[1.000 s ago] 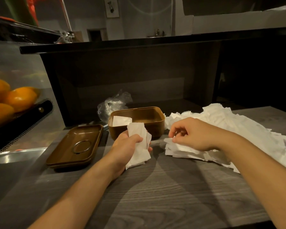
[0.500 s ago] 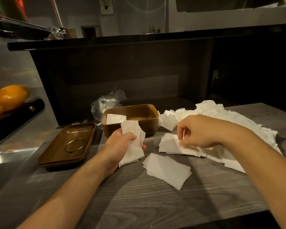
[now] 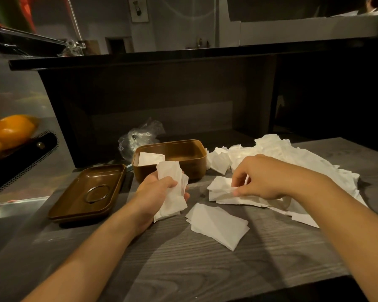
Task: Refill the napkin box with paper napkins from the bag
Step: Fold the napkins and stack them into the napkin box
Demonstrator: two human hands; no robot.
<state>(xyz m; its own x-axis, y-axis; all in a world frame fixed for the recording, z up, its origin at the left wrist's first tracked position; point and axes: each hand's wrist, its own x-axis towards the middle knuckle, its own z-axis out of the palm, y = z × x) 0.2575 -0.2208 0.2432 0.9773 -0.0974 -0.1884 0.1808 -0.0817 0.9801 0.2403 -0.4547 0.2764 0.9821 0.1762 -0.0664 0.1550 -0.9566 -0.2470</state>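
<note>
A brown napkin box stands open on the grey wooden counter with one white napkin leaning at its left end. My left hand holds a small stack of white napkins upright just in front of the box. My right hand pinches the edge of a napkin at the left side of a big loose pile of napkins. A few flat napkins lie between my arms. A crumpled clear plastic bag sits behind the box.
The box's brown lid lies upside down to the left of the box. Oranges rest in a black holder at far left. A dark raised counter wall closes off the back. The counter's front edge runs near my right forearm.
A few napkins slid off the pile onto the counter between my arms. My right hand shifted to the pile's left edge and now pinches one napkin. My left hand kept its stack.
</note>
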